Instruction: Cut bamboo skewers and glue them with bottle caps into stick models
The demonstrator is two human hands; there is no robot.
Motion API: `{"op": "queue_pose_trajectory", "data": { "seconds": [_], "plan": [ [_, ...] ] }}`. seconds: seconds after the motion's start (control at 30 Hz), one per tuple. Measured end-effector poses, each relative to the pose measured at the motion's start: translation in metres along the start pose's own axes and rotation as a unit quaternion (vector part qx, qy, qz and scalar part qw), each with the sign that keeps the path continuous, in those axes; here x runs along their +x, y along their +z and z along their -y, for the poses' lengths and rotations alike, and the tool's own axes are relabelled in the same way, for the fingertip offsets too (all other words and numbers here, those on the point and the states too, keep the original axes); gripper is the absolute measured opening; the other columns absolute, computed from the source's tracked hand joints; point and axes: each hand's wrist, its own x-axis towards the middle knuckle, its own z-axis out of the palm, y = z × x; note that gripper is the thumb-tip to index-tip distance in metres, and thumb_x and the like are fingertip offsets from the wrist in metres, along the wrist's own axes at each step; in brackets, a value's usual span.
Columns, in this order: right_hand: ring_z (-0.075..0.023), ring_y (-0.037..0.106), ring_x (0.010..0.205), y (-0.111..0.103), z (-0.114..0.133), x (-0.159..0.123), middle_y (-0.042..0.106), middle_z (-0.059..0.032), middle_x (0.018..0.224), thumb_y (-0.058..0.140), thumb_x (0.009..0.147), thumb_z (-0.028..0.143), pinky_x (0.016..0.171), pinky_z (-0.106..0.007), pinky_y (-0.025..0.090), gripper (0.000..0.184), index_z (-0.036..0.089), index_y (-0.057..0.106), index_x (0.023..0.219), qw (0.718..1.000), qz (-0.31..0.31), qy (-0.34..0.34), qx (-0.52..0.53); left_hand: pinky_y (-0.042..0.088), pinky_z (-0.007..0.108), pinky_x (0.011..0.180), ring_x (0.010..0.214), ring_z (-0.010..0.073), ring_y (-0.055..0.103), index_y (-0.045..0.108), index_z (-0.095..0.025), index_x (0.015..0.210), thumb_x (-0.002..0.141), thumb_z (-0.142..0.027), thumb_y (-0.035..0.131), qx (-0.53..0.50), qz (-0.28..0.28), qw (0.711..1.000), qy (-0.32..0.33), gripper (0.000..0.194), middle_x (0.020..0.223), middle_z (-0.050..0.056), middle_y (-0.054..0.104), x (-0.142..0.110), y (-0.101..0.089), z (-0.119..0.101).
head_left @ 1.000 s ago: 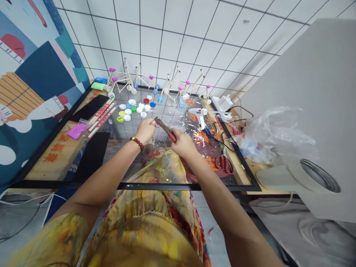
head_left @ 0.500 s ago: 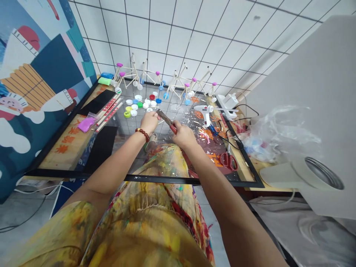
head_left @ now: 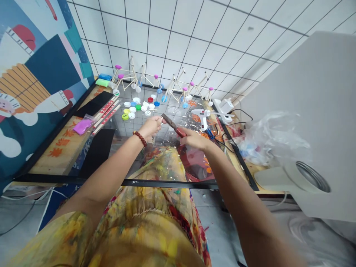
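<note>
My right hand (head_left: 193, 139) is closed around the red handle of a tool with a flat, dark, rusty-looking metal head (head_left: 169, 121). The tool points up and left, its tip beside the fingers of my left hand (head_left: 151, 126). That hand, with a beaded bracelet (head_left: 139, 138) on the wrist, is closed in a pinch. A tiny whitish piece shows at its fingertips, too small to name. Both hands are above a glass tabletop strewn with pale scraps. Just beyond the left hand lie several bottle caps (head_left: 138, 107) in white, yellow, green, red and blue.
Stick frames (head_left: 178, 87) with pink and blue parts stand along the tiled wall. A white glue gun (head_left: 202, 116) and a power strip (head_left: 222, 107) are on the right, near plastic bags (head_left: 272, 141). Red-and-white strips (head_left: 107, 115) and a purple packet (head_left: 83, 126) lie left.
My right hand has moved a little right and down with the tool. The tool's tip has shifted slightly right, and a small whitish piece now shows at my left fingertips. The view has shifted slightly.
</note>
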Motion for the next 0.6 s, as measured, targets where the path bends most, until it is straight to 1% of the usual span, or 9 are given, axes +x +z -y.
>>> {"op": "queue_pose_trajectory", "data": {
  "seconds": [0.03, 0.1, 0.17, 0.23, 0.3, 0.37, 0.47, 0.53, 0.6],
  "plan": [
    [-0.0156, 0.052, 0.068, -0.004, -0.002, -0.003, 0.058, 0.0007, 0.078, 0.053, 0.060, 0.019, 0.058, -0.024, 0.039, 0.032, 0.019, 0.057, 0.092, 0.999, 0.017, 0.011, 0.038, 0.011, 0.021, 0.041, 0.036, 0.0059, 0.019, 0.058, -0.017, 0.081, 0.091, -0.024, 0.044, -0.011, 0.019, 1.000, -0.006, 0.019, 0.049, -0.007, 0.032, -0.001, 0.001, 0.000],
    [-0.0145, 0.049, 0.067, -0.007, -0.006, -0.008, 0.056, 0.0020, 0.076, 0.054, 0.059, 0.021, 0.057, -0.023, 0.037, 0.029, 0.019, 0.056, 0.088, 0.995, 0.029, 0.022, 0.090, 0.010, 0.020, 0.040, 0.035, 0.0050, 0.019, 0.056, -0.017, 0.081, 0.092, -0.024, 0.044, -0.028, 0.044, 0.998, -0.018, 0.018, 0.049, -0.007, 0.033, -0.002, 0.003, 0.000],
    [-0.0147, 0.049, 0.068, -0.005, -0.008, -0.009, 0.056, 0.0022, 0.077, 0.054, 0.058, 0.022, 0.058, -0.024, 0.038, 0.030, 0.019, 0.056, 0.087, 0.994, 0.029, 0.018, 0.109, 0.010, 0.020, 0.039, 0.035, 0.0046, 0.018, 0.056, -0.017, 0.080, 0.092, -0.025, 0.045, -0.028, 0.044, 0.998, -0.024, 0.018, 0.049, -0.007, 0.032, -0.002, 0.003, 0.000],
    [-0.0157, 0.050, 0.070, 0.000, -0.008, -0.008, 0.058, 0.0019, 0.080, 0.053, 0.058, 0.022, 0.061, -0.025, 0.039, 0.034, 0.019, 0.057, 0.092, 0.995, 0.022, 0.000, 0.093, 0.009, 0.021, 0.039, 0.034, 0.0047, 0.018, 0.056, -0.017, 0.078, 0.093, -0.025, 0.044, -0.015, 0.028, 0.999, -0.025, 0.020, 0.048, -0.007, 0.032, -0.002, 0.003, -0.001],
    [-0.0168, 0.052, 0.073, 0.005, -0.006, -0.007, 0.059, 0.0014, 0.082, 0.051, 0.060, 0.021, 0.064, -0.026, 0.041, 0.041, 0.020, 0.058, 0.100, 0.999, -0.004, -0.018, 0.037, 0.009, 0.022, 0.040, 0.034, 0.0051, 0.018, 0.055, -0.017, 0.075, 0.092, -0.023, 0.043, -0.002, 0.012, 1.000, -0.026, 0.022, 0.047, -0.007, 0.031, -0.003, 0.003, 0.000],
    [-0.0177, 0.054, 0.072, 0.010, -0.005, -0.006, 0.061, 0.0007, 0.080, 0.050, 0.064, 0.019, 0.065, -0.026, 0.040, 0.044, 0.020, 0.059, 0.107, 0.998, -0.042, -0.017, -0.050, 0.008, 0.022, 0.040, 0.035, 0.0057, 0.018, 0.055, -0.017, 0.072, 0.091, -0.021, 0.044, 0.006, 0.000, 1.000, -0.027, 0.022, 0.046, -0.007, 0.031, -0.003, 0.004, 0.001],
    [-0.0195, 0.056, 0.070, 0.016, -0.004, -0.004, 0.065, -0.0020, 0.077, 0.049, 0.072, 0.019, 0.064, -0.027, 0.038, 0.035, 0.020, 0.061, 0.106, 0.979, -0.084, 0.011, -0.183, 0.010, 0.023, 0.041, 0.036, 0.0069, 0.020, 0.055, -0.017, 0.069, 0.088, -0.018, 0.046, 0.012, -0.019, 0.999, -0.023, 0.022, 0.044, -0.006, 0.032, -0.002, 0.007, 0.004],
    [-0.0212, 0.058, 0.070, 0.019, -0.004, -0.002, 0.067, -0.0048, 0.077, 0.049, 0.076, 0.020, 0.063, -0.028, 0.038, 0.026, 0.019, 0.062, 0.099, 0.969, -0.089, 0.026, -0.228, 0.012, 0.023, 0.043, 0.038, 0.0077, 0.020, 0.055, -0.017, 0.067, 0.087, -0.018, 0.047, 0.014, -0.034, 0.999, -0.017, 0.021, 0.044, -0.006, 0.033, 0.000, 0.009, 0.007],
    [-0.0231, 0.060, 0.071, 0.021, -0.003, 0.001, 0.068, -0.0072, 0.079, 0.049, 0.078, 0.021, 0.062, -0.028, 0.037, 0.021, 0.019, 0.061, 0.095, 0.966, -0.087, 0.034, -0.242, 0.015, 0.023, 0.044, 0.040, 0.0085, 0.022, 0.055, -0.018, 0.067, 0.086, -0.017, 0.047, 0.012, -0.048, 0.999, -0.009, 0.020, 0.045, -0.006, 0.034, 0.002, 0.010, 0.011]
  ]
}}
